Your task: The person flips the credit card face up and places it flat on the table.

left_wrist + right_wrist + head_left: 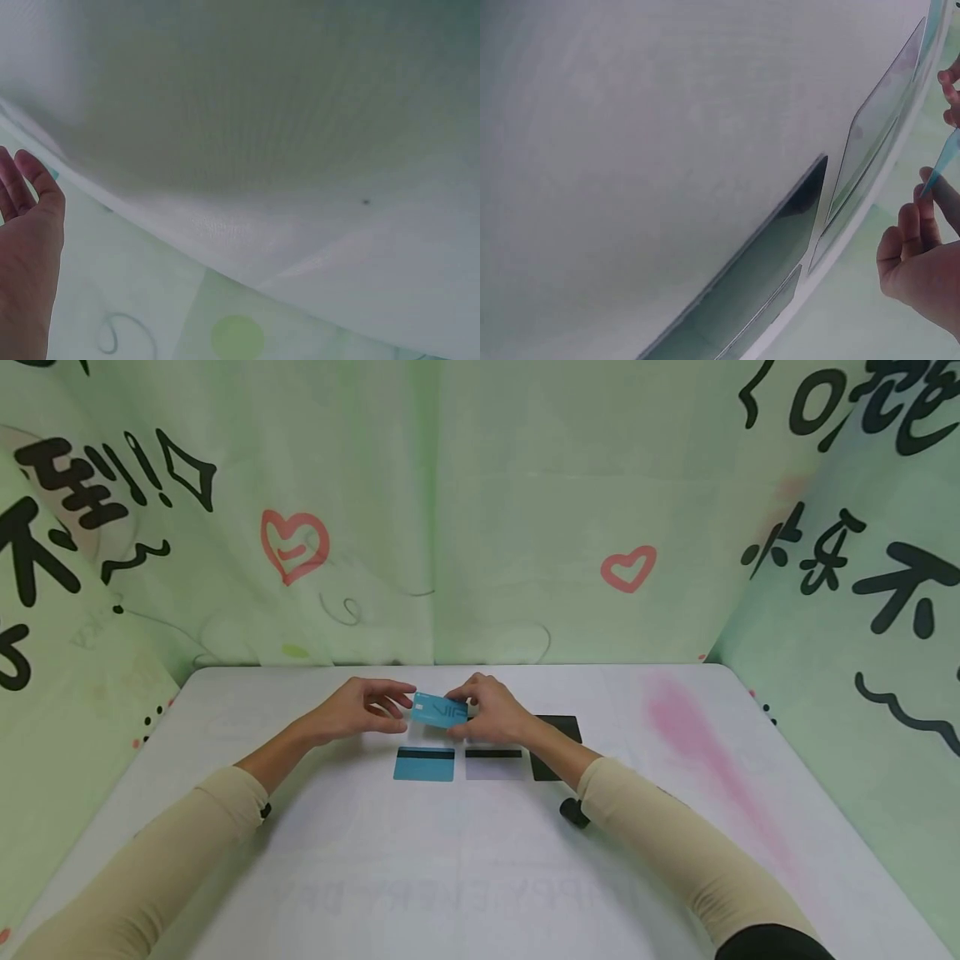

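My right hand (495, 710) pinches a light blue bank card (438, 710) by its right end, tilted above the far part of the table. The card shows nearly edge-on in the right wrist view, between the thumb and fingers of the right hand (930, 277). Just off the card's left end is my left hand (352, 710), fingers loosely bent and parted, holding nothing. Below the raised card lies another blue card (423, 767) with a black stripe. Beside it are a pale lavender card (493, 767) with a black stripe and a black card (546, 768), partly hidden by my right forearm.
A second black card (564, 725) lies behind the right wrist. The white table (360, 877) ends at a green curtain (510, 510) with hearts and lettering. A small black object (573, 812) shows at the right sleeve, and a pink smear (705, 752) marks the table's right side.
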Demonstrator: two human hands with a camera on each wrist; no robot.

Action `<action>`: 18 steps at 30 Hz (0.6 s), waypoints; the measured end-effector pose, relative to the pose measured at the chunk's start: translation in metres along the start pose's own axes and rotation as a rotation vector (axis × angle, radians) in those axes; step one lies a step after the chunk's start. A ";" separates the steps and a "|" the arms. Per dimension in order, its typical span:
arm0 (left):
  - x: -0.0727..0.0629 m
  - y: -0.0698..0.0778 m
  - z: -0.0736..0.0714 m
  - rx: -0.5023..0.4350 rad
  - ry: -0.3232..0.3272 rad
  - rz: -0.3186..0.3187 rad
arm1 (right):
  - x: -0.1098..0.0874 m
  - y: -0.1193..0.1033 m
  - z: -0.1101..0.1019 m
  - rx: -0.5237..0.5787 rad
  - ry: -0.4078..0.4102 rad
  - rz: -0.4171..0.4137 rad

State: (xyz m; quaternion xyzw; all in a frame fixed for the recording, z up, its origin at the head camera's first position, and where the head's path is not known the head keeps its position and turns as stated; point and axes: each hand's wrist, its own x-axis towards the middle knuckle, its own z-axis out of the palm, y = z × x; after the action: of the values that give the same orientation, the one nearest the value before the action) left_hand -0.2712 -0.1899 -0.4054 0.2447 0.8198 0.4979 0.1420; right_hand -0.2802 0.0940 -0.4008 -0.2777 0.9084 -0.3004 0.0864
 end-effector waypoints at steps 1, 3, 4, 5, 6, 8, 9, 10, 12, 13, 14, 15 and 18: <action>0.000 0.000 0.000 0.000 0.001 0.001 | 0.000 0.000 0.001 0.001 0.000 0.000; -0.001 0.000 0.000 -0.002 0.001 0.003 | 0.000 0.000 0.002 0.000 0.003 -0.005; -0.001 0.001 0.001 0.000 0.001 0.003 | 0.000 0.000 0.002 0.000 0.005 -0.008; 0.000 0.001 0.001 0.000 0.000 0.004 | 0.000 0.001 0.002 0.000 0.006 -0.011; 0.000 0.002 0.001 0.001 -0.001 0.004 | 0.000 0.000 0.002 -0.001 0.007 -0.014; 0.000 0.003 0.002 0.007 -0.001 0.006 | 0.000 0.000 0.002 -0.001 0.005 -0.016; 0.001 0.003 0.002 0.010 -0.003 0.006 | 0.000 -0.001 0.002 -0.002 0.005 -0.017; 0.001 0.004 0.003 0.012 -0.004 0.006 | 0.000 -0.001 0.002 -0.001 0.004 -0.018; 0.002 0.005 0.004 0.019 -0.008 0.004 | -0.001 -0.003 0.002 0.003 0.001 -0.015; 0.002 0.006 0.005 0.026 -0.009 0.001 | -0.001 -0.004 0.002 0.004 0.001 -0.016; 0.003 0.007 0.006 0.030 -0.011 0.000 | -0.001 -0.004 0.002 0.004 0.001 -0.016; 0.004 0.007 0.006 0.036 -0.011 -0.003 | -0.001 -0.005 0.002 0.006 0.002 -0.017; 0.006 0.009 0.008 0.058 -0.003 -0.009 | -0.001 -0.006 0.002 0.010 0.004 -0.014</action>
State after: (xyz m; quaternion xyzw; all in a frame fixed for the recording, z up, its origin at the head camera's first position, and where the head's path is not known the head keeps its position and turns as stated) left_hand -0.2707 -0.1775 -0.4012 0.2458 0.8346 0.4731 0.1385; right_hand -0.2759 0.0898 -0.3985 -0.2829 0.9052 -0.3060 0.0839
